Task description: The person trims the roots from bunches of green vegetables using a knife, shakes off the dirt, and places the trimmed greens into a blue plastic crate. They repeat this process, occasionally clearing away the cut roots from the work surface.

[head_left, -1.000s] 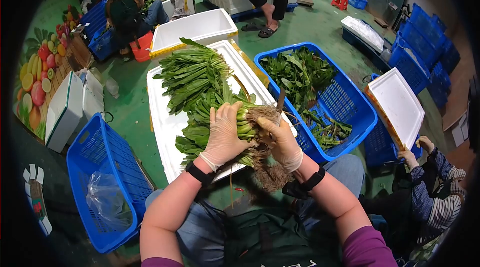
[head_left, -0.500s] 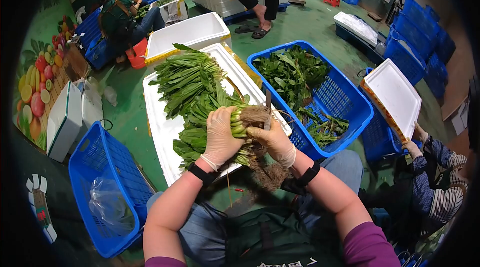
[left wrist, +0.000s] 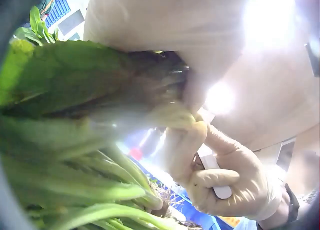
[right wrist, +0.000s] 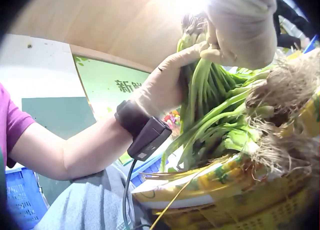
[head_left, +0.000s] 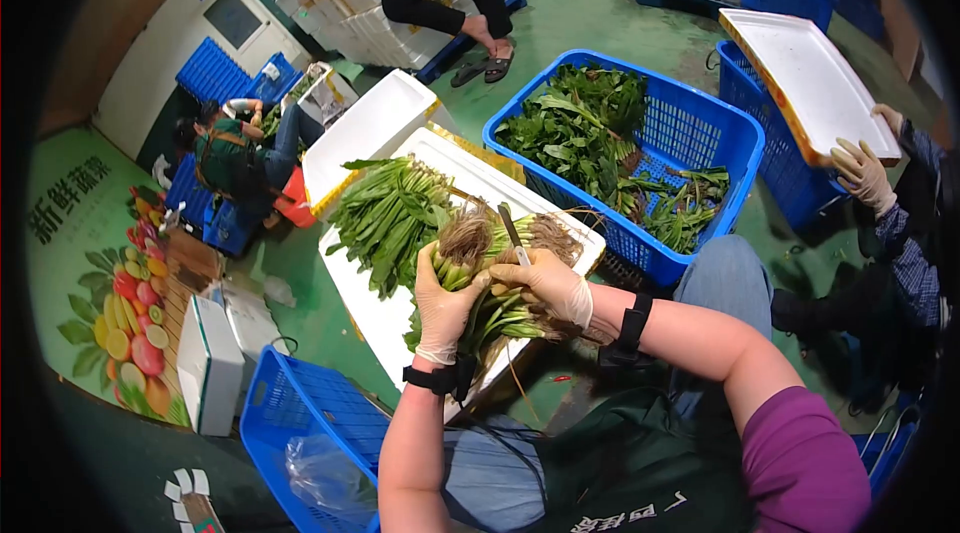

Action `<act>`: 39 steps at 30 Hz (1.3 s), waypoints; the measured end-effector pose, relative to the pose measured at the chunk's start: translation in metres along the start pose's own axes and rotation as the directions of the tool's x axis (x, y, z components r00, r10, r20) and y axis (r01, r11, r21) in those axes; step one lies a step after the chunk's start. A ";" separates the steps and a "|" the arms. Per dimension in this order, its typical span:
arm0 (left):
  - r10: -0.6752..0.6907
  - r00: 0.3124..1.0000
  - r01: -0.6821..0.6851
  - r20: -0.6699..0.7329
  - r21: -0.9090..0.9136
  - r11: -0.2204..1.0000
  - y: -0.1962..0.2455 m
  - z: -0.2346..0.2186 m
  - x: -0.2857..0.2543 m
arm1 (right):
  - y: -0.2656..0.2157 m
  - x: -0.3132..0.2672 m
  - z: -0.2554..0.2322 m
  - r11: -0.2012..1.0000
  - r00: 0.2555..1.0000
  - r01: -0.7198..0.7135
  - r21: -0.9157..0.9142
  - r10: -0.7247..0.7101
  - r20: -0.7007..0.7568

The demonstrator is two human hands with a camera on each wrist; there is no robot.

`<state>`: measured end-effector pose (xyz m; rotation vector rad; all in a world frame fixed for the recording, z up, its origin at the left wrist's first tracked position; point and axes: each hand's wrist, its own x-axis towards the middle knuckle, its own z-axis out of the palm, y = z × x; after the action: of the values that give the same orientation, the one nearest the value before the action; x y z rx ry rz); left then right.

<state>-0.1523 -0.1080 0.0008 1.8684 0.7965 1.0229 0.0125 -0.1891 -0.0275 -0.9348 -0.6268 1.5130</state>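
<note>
My gloved left hand [head_left: 445, 308] grips a bunch of long-leaved greens by its stems, with its tangled brown roots [head_left: 465, 236] pointing up. Close against it, my gloved right hand [head_left: 550, 285] holds a knife; its dark blade [head_left: 510, 226] rises beside the roots, and its white handle [left wrist: 215, 174] lies under curled fingers in the left wrist view. In the right wrist view, the right thumb and fingers [right wrist: 220, 52] meet the stems by the left thumb. More leafy greens [head_left: 385, 218] lie under and beyond the hands on a white foam lid [head_left: 368, 291].
A blue basket [head_left: 742, 123] of loose greens stands at the right. Another blue basket [head_left: 275, 413] holds a plastic bag [head_left: 325, 478] at lower left. A foam box [head_left: 365, 133] sits behind the lid. At far right, another person's gloved hand [head_left: 865, 176] touches a white lid [head_left: 800, 78].
The held bunch has turned from roots pointing right to roots pointing up. The knife blade now leans left. The head view has swung rightward, so the baskets appear shifted.
</note>
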 end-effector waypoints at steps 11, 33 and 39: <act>-0.013 0.973 -0.047 0.230 0.256 0.966 -0.002 -0.023 0.002 | 0.016 0.013 -0.006 0.967 0.967 0.250 -0.055 -0.252 -0.028; -0.188 0.871 -0.024 0.453 0.422 0.906 0.009 -0.053 0.008 | -0.006 -0.005 -0.002 0.955 0.974 0.223 -0.197 -0.208 0.092; -0.221 0.888 -0.014 0.402 0.504 0.864 0.029 -0.046 0.007 | 0.002 0.004 -0.010 0.967 0.972 0.206 -0.151 -0.184 0.146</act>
<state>-0.1856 -0.0985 0.0427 2.3432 0.9211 0.2842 0.0201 -0.1869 -0.0349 -0.8748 -0.9246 1.3679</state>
